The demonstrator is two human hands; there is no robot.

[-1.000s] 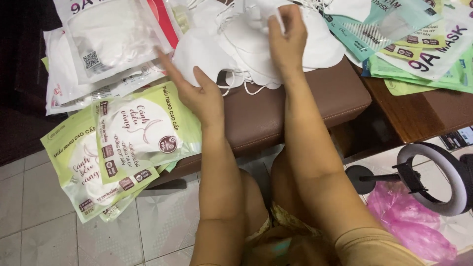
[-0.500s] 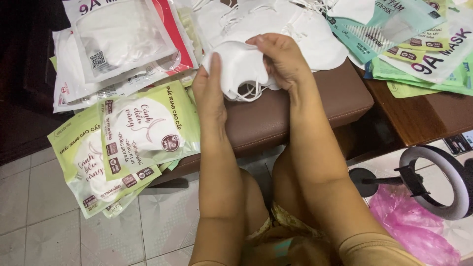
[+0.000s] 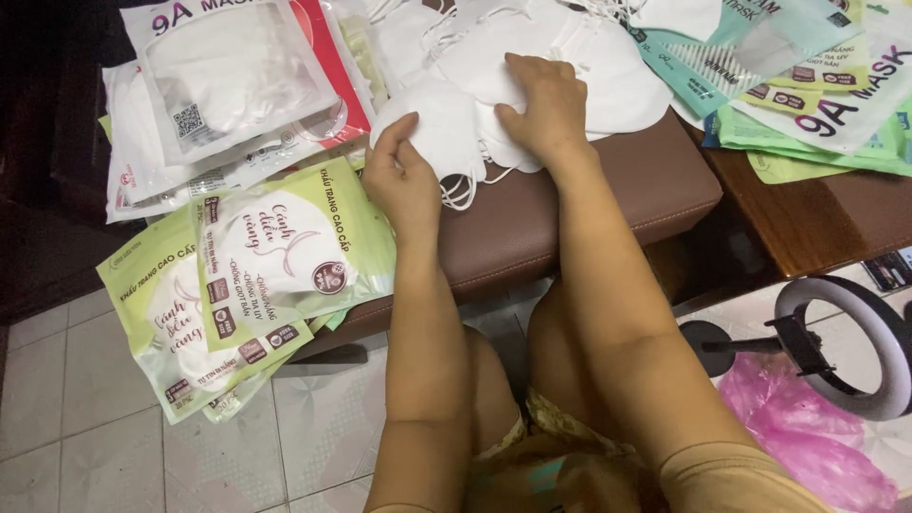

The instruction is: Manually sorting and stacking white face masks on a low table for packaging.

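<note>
A folded white face mask [image 3: 439,133] lies on the brown cushioned seat [image 3: 608,204], its ear loops dangling at the front. My left hand [image 3: 404,180] pinches the mask's left edge. Fingers of my right hand [image 3: 541,104] press down on the mask's right side and on the pile of loose white masks [image 3: 570,52] behind it. Both forearms reach forward over my knees.
Green-and-white mask packets [image 3: 266,275] overhang the seat's left end. Clear and red-edged packets [image 3: 228,85] lie at the back left, teal and green ones [image 3: 817,85] on the wooden table at right. A ring light [image 3: 845,347] and pink plastic bag [image 3: 807,437] sit on the tiled floor.
Both hands brought one mask off the pile toward me, then set it down on the seat. My right hand moved back onto the pile edge.
</note>
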